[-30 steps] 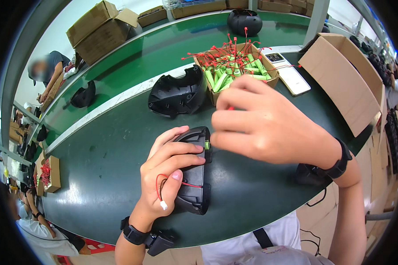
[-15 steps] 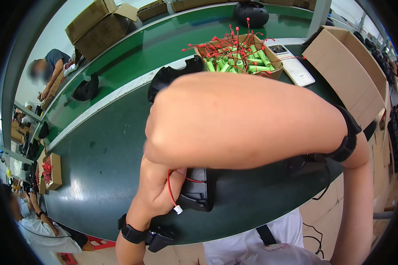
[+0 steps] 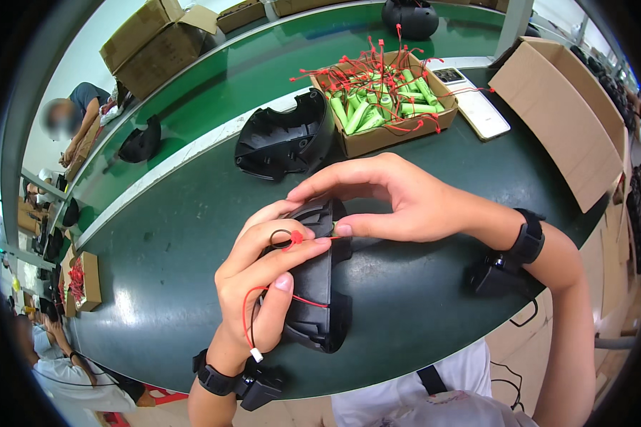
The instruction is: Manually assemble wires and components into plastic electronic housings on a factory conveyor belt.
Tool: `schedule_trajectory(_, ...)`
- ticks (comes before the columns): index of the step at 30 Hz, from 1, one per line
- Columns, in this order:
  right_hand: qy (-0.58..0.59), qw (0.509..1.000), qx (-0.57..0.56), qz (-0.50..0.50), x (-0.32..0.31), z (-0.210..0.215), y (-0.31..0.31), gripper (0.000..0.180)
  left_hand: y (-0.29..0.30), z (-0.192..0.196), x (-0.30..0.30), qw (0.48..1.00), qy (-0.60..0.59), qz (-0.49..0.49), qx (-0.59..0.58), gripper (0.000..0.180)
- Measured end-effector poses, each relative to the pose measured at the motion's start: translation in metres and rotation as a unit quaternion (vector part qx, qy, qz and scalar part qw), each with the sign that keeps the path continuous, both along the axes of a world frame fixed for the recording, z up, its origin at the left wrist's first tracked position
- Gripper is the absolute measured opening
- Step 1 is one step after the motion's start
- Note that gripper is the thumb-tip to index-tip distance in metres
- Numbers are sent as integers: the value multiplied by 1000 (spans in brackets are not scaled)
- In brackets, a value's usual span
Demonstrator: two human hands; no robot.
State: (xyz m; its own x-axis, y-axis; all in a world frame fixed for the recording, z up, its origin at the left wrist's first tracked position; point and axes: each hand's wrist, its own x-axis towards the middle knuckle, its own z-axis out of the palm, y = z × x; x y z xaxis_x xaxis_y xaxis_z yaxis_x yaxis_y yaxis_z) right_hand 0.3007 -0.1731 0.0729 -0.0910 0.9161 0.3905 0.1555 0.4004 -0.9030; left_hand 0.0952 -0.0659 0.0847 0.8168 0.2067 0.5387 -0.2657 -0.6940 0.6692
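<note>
On the green table, my left hand (image 3: 246, 285) is closed around a curved black plastic shell (image 3: 312, 288). A red plug (image 3: 297, 237) on a thin wire lies over its fingers. Below its thumb, a red-and-black lead with a white connector (image 3: 256, 354) hangs out of the shell. My right hand (image 3: 413, 206) reaches across the shell's far end, thumb and fingers closed in. At the thumb tip shows a sliver of a green battery (image 3: 334, 228); the shell and fingers hide the rest. A second black shell (image 3: 285, 139), open side up, sits beyond my hands.
A cardboard box (image 3: 392, 136) of green batteries with red plugs stands at the far side. Beside it are a white phone-like device (image 3: 483, 117) and a tall open carton (image 3: 559, 114). Farther back runs a green conveyor (image 3: 263, 64). Other people work at the left.
My right arm, which was raised across the view and hid the shell, has come down to the shell's far end. The red plug now shows at my left fingers.
</note>
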Motion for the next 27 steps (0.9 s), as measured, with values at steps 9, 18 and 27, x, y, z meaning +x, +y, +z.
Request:
schedule_trajectory(9, 36, 999, -11, 10, -3, -8, 1, 47, 3, -8, -1, 999, -12, -1, -47, 34)
schedule_trajectory(18, 221, 974, -49, 4, -15, -21, 0, 35, 5, -8, 0, 998, -5, -15, -57, 34)
schedule_trajectory(27, 277, 954, -109, -19, -24, -20, -6, 37, 4, -7, 1, 998, -10, -10, -60, 35)
